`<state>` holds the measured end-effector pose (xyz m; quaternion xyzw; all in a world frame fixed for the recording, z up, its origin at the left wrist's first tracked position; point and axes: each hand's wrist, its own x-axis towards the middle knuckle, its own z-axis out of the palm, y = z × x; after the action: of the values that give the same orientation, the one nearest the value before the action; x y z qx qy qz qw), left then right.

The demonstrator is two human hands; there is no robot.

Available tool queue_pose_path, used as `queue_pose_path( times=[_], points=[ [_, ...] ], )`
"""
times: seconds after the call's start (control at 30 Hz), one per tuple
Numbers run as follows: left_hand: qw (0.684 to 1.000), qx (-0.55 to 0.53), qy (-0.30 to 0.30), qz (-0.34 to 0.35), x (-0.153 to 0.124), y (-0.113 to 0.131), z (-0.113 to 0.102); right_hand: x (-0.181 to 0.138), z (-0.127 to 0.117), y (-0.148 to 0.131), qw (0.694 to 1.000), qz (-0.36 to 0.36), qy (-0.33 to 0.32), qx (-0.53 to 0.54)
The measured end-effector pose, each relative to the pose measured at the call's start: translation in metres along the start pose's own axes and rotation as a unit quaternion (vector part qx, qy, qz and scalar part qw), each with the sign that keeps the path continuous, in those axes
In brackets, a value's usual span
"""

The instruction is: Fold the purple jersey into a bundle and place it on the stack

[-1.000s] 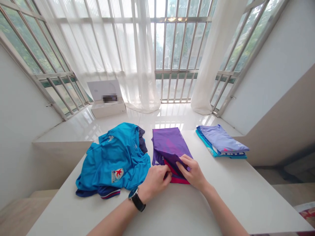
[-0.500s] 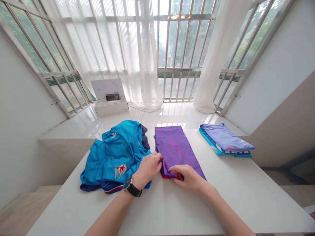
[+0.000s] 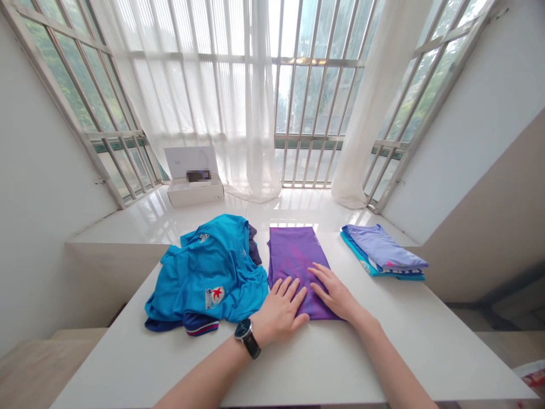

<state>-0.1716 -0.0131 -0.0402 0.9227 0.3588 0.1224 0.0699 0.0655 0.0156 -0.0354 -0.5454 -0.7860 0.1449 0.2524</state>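
Note:
A folded purple shirt (image 3: 295, 251) lies lengthwise in the middle of the white table (image 3: 426, 346). My left hand (image 3: 280, 311), with a black watch on the wrist, rests flat on the shirt's near end, fingers stretched out. My right hand (image 3: 336, 293) lies flat beside it on the same near end, fingers also spread. Neither hand holds anything. Just left of the purple shirt sits a loose heap of blue shirts (image 3: 208, 275) with a red star badge on top.
A neat stack of folded shirts (image 3: 383, 253), lilac on top of teal, sits at the table's far right. Beyond the table a white open box (image 3: 193, 177) stands on the glossy window ledge, with sheer curtains and barred windows behind.
Both hands have let go of the purple shirt's near edge and now lie flat on it. The pink underside that showed earlier is covered, and the shirt lies smooth.

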Motion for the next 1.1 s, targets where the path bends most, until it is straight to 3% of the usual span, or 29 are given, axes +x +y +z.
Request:
queue_pose_path(
  times=[0.17,0.37,0.5,0.57,0.67,0.77,0.87,0.97,1.1],
  points=[
    [1.0,-0.005,-0.003,0.01,-0.001,-0.002,-0.011,-0.014,0.008,-0.006,0.982,0.025,-0.108,-0.151],
    [0.999,0.021,0.021,0.028,0.001,0.004,-0.036,-0.051,0.005,-0.058,0.964,0.112,-0.118,-0.209],
    [0.998,0.063,0.01,0.016,0.0,0.012,-0.05,-0.069,-0.007,-0.096,0.967,0.083,-0.109,-0.213],
    [0.998,0.065,-0.003,0.016,-0.002,0.016,-0.053,-0.067,-0.017,-0.102,0.971,0.068,-0.122,-0.192],
    [0.998,0.053,-0.025,0.012,-0.005,0.021,-0.053,-0.05,-0.03,-0.083,0.978,0.053,-0.096,-0.179],
    [0.998,0.047,-0.037,0.015,-0.007,0.023,-0.05,-0.029,-0.034,-0.037,0.979,0.017,-0.038,-0.199],
    [0.998,0.037,-0.042,0.026,-0.006,0.023,-0.049,-0.027,-0.031,0.01,0.976,0.035,-0.076,-0.202],
    [0.998,0.023,-0.038,0.049,-0.005,0.022,-0.048,-0.054,-0.03,0.033,0.97,0.076,-0.08,-0.214],
    [0.997,0.014,-0.021,0.069,-0.007,0.021,-0.046,-0.117,-0.031,0.03,0.952,0.168,-0.043,-0.254]
  ],
)
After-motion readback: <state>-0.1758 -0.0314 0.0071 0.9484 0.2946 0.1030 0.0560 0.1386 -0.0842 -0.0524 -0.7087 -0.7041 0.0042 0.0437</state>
